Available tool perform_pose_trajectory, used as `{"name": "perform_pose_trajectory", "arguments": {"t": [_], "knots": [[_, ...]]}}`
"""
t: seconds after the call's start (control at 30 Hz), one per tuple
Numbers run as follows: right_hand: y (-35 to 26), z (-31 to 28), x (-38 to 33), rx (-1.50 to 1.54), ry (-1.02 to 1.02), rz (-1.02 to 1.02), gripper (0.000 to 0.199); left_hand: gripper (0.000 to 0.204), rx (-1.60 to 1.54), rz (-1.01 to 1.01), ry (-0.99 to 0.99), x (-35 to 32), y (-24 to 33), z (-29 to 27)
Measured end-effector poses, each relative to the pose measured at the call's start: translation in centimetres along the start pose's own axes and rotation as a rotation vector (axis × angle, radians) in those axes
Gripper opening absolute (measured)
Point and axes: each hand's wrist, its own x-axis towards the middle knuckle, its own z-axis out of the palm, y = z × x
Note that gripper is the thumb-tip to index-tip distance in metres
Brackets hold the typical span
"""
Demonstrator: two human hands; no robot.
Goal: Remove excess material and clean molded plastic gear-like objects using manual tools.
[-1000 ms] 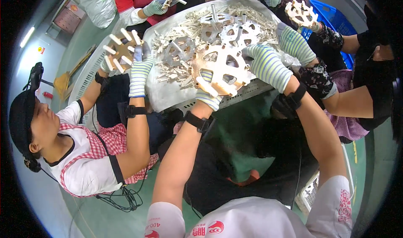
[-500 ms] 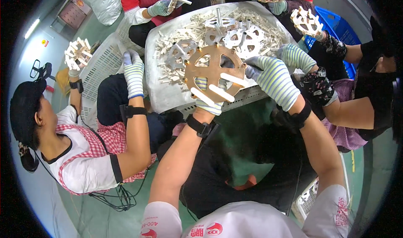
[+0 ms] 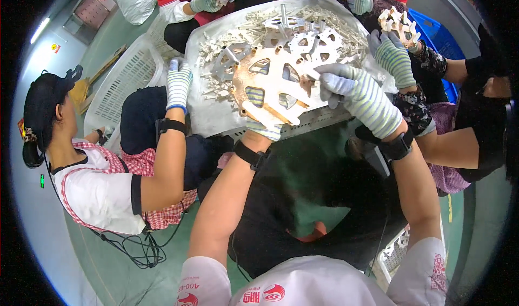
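Note:
My left hand, in a striped glove, is closed on a round copper-coloured metal disc from below and behind. The disc has large cut-outs, small studs along its rim and several pale rods on its right and lower part. Most of my left fingers are hidden behind it; some show through the openings. At the disc's right edge, my right hand, gloved too, pinches a short pale rod between thumb and fingers. I cannot tell whether that rod touches the disc.
A white-lined basket ahead holds many loose rods and silver discs. Co-workers sit around it; one at the right holds a disc with rods. At the left stands a white crate, at the right a blue crate.
The disc has tilted and now catches the light. My right hand has drawn slightly away from its edge, showing a rod. The left co-worker's raised disc has gone from sight.

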Motion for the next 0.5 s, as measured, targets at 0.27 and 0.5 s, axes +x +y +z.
{"name": "perform_pose_trajectory", "arguments": {"t": [0.27,0.5], "knots": [[1.1,0.0,0.0,0.003,-0.038,0.03,0.034,0.071,0.124,0.092,-0.088,-0.1,1.1,-0.2],[2.1,-0.5,0.6,-0.018,-0.047,0.034,0.035,0.071,0.068,0.068,-0.115,-0.1,2.0,0.0]]}}
